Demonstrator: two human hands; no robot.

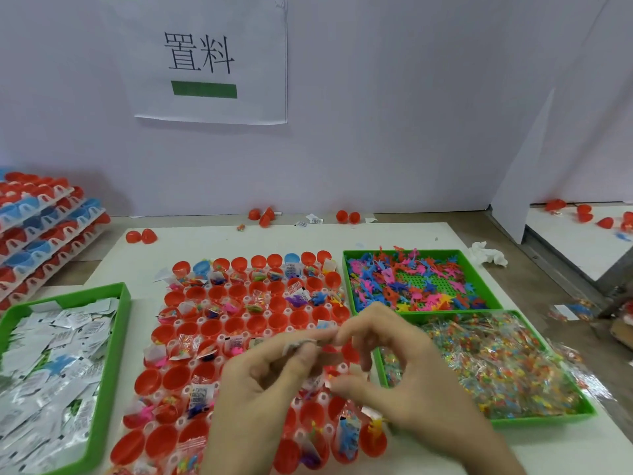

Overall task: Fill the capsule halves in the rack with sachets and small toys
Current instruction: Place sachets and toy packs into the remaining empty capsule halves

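Observation:
A white rack [310, 325] of mostly red capsule halves lies in front of me. Some halves hold sachets and small toys, others are bare. Both hands hover over the rack's near right part. My left hand [270, 382] pinches a small white sachet [297, 345] between thumb and fingertips. My right hand [394, 368] has its fingertips curled toward that same sachet, thumb below; what it grips is blurred. The hands hide several capsule halves beneath them.
A green tray [113, 341] of white sachets sits at the left. At the right are a green tray [349, 286] of coloured plastic toys and a nearer green tray [548, 419] of clear candy packets. Stacked racks [44, 228] stand far left. Loose red capsules [347, 217] lie along the wall.

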